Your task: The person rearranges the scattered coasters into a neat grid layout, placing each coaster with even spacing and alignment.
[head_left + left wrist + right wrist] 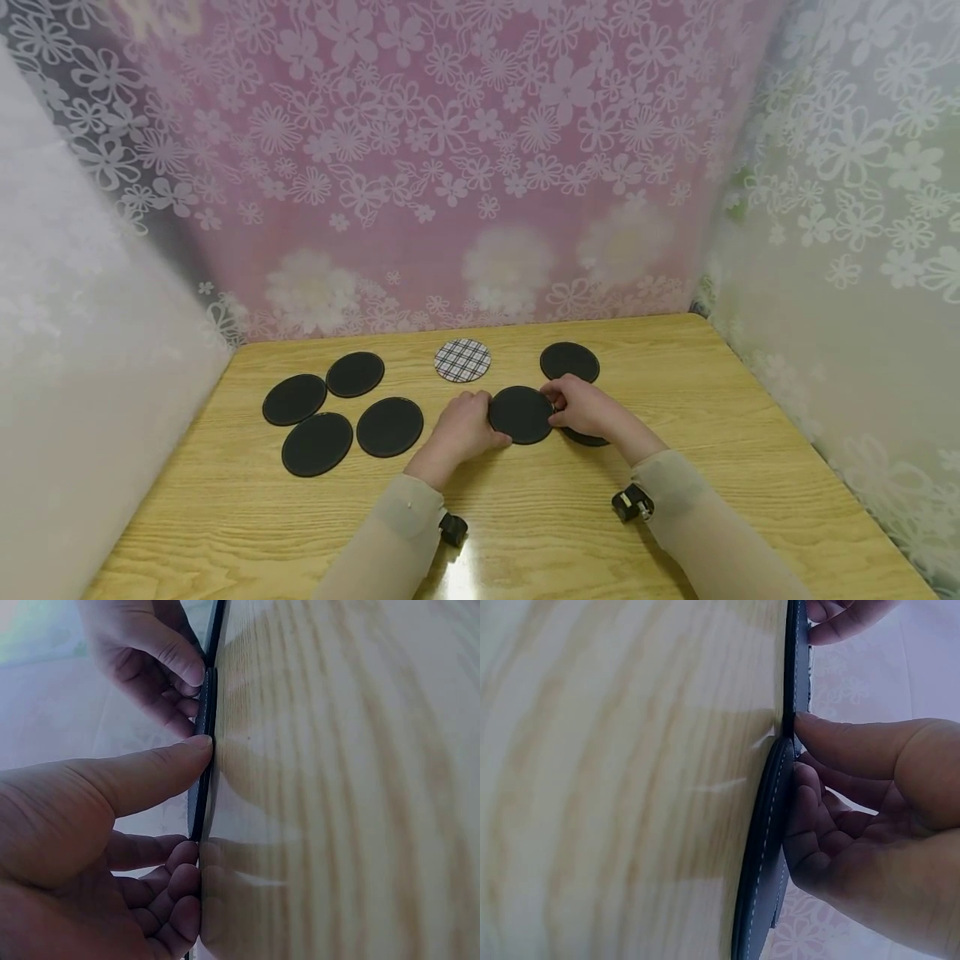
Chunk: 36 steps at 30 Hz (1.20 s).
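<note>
A black round coaster (521,415) with a stitched edge is between my two hands, low over the wooden table. My left hand (459,427) grips its left side; in the left wrist view the thumb is on the edge of the coaster (201,780) and the fingers curl at its far side. My right hand (588,408) holds the right edge between thumb and finger. Under that hand lies another black coaster (587,438), mostly hidden in the head view. In the right wrist view, the curled fingers rest against this coaster (763,847).
Beyond my right hand lies a black coaster (570,362). A white plaid coaster (462,360) is at the back middle. Several black coasters (390,427) lie to the left on the table (540,533). Flowered curtains (450,167) enclose the back and sides.
</note>
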Tool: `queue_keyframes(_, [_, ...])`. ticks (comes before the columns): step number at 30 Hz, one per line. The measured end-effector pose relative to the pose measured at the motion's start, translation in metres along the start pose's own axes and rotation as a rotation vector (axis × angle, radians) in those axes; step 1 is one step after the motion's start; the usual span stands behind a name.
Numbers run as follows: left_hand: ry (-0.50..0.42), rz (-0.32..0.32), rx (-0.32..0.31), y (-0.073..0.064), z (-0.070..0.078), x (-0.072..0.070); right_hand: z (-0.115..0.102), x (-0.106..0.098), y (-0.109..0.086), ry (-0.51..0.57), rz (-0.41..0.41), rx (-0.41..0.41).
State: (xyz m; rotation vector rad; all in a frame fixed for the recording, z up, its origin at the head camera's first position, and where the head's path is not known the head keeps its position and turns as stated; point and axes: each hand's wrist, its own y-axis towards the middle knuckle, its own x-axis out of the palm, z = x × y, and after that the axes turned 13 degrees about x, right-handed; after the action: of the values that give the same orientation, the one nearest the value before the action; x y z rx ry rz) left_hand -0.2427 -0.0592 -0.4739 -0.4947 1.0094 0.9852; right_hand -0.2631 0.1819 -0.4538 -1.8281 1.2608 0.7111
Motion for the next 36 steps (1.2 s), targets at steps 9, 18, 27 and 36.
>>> queue_keyframes(9, [0.004, -0.001, 0.017, 0.0, -0.001, -0.001, -0.002, -0.001, -0.003, -0.009, 0.002, -0.004])
queue_keyframes(18, [-0.052, -0.026, 0.004, -0.001, -0.002, -0.008, -0.001, -0.004, 0.001, -0.021, -0.024, -0.021])
queue_keyframes(27, [-0.097, 0.029, -0.048, -0.005, -0.005, -0.017, -0.008, -0.008, 0.002, -0.042, 0.02, -0.02])
queue_keyframes(36, [0.114, 0.11, -0.065, 0.002, -0.017, -0.035, -0.031, -0.013, 0.013, -0.098, 0.075, 0.038])
